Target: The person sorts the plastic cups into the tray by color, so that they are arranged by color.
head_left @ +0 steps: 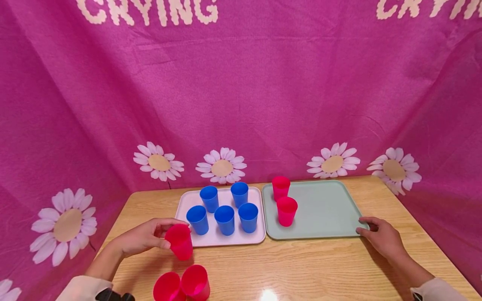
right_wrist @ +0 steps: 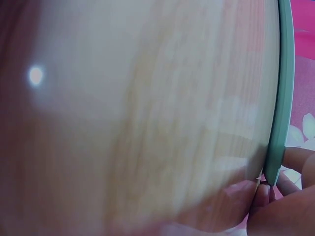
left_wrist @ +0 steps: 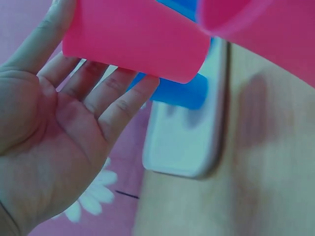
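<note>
My left hand (head_left: 144, 237) holds a red cup (head_left: 179, 242) by its side, raised off the table, in front of the pink tray's left corner. In the left wrist view the thumb and fingers lie along the cup (left_wrist: 138, 39). Two more red cups, one here (head_left: 196, 283), stand side by side at the front left. At the right, my right hand (head_left: 382, 238) pinches the front corner of the green tray (head_left: 320, 213); the right wrist view has its rim (right_wrist: 281, 98) between thumb and fingers. Two red cups (head_left: 287, 212) stand upright on that tray's left side.
Several blue cups (head_left: 224, 220) stand upright on the pink tray (head_left: 241, 240), which sits left of the green tray with their edges nearly touching. Both trays lie on a wooden table (head_left: 293, 263). A magenta flowered cloth (head_left: 241, 104) hangs behind and at both sides.
</note>
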Action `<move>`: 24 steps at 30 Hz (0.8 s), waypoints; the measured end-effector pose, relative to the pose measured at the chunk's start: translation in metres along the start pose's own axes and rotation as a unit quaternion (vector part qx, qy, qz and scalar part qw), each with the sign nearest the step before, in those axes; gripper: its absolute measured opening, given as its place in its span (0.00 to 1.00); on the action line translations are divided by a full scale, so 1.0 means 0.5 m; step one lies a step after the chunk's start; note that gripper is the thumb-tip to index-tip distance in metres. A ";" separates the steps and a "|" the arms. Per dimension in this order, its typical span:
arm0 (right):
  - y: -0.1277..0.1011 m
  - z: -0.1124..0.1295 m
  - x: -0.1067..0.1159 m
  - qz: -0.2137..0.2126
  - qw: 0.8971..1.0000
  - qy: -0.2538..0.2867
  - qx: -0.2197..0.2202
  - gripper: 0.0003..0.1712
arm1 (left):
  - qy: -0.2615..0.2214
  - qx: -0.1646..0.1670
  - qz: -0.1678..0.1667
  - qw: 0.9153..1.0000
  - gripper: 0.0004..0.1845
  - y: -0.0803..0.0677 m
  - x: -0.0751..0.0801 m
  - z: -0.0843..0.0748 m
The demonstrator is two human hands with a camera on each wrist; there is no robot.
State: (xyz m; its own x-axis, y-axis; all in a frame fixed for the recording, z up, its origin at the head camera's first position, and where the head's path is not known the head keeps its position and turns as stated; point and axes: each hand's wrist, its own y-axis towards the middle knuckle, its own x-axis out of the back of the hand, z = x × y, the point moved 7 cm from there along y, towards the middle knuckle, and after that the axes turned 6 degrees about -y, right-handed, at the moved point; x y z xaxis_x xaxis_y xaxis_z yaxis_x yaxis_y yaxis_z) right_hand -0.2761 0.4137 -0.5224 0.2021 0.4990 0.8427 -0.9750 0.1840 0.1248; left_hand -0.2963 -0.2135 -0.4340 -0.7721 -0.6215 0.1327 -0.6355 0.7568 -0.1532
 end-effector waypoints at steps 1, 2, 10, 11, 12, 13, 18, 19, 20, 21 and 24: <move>0.000 0.000 0.000 0.001 1.000 0.001 0.000 0.24 | 0.008 0.000 -0.003 1.000 0.30 0.004 0.001 -0.010; 0.000 -0.001 0.000 0.000 1.000 -0.001 0.000 0.24 | 0.016 0.000 -0.008 1.000 0.31 0.008 0.001 -0.020; 0.002 -0.001 -0.001 0.001 1.000 0.000 0.003 0.23 | 0.066 -0.001 -0.014 0.998 0.32 0.068 -0.018 -0.103; 0.001 0.000 0.000 -0.001 1.000 0.000 0.003 0.23 | 0.072 0.001 -0.017 0.997 0.32 0.079 -0.022 -0.113; 0.001 0.001 0.001 -0.002 1.000 -0.001 0.004 0.23 | 0.077 0.003 -0.020 0.997 0.32 0.090 -0.026 -0.122; 0.000 0.002 0.002 -0.003 1.000 -0.001 0.005 0.23 | 0.080 0.008 -0.025 0.996 0.33 0.102 -0.031 -0.130; -0.002 0.005 0.004 -0.007 1.000 -0.001 0.008 0.22 | 0.093 0.012 -0.043 0.995 0.33 0.169 -0.060 -0.173; -0.002 0.005 0.004 -0.008 1.000 -0.001 0.009 0.22 | 0.090 0.010 -0.045 0.995 0.33 0.184 -0.067 -0.180; -0.001 0.004 0.004 -0.008 1.000 0.000 0.008 0.22 | 0.083 0.006 -0.043 0.996 0.32 0.200 -0.076 -0.188; -0.001 0.004 0.003 -0.008 1.000 0.001 0.008 0.22 | 0.073 0.005 -0.044 0.996 0.32 0.216 -0.085 -0.195; 0.000 0.001 0.002 -0.007 1.000 -0.001 0.006 0.23 | 0.050 0.001 -0.047 0.998 0.33 0.263 -0.113 -0.212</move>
State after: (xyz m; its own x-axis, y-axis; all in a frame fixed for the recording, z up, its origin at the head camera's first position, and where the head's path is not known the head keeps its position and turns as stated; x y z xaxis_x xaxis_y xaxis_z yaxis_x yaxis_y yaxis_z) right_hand -0.2762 0.4135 -0.5213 0.2159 0.4946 0.8419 -0.9730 0.1815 0.1429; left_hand -0.3360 -0.0574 -0.3579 -0.7046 -0.6665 0.2435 -0.7052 0.6957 -0.1368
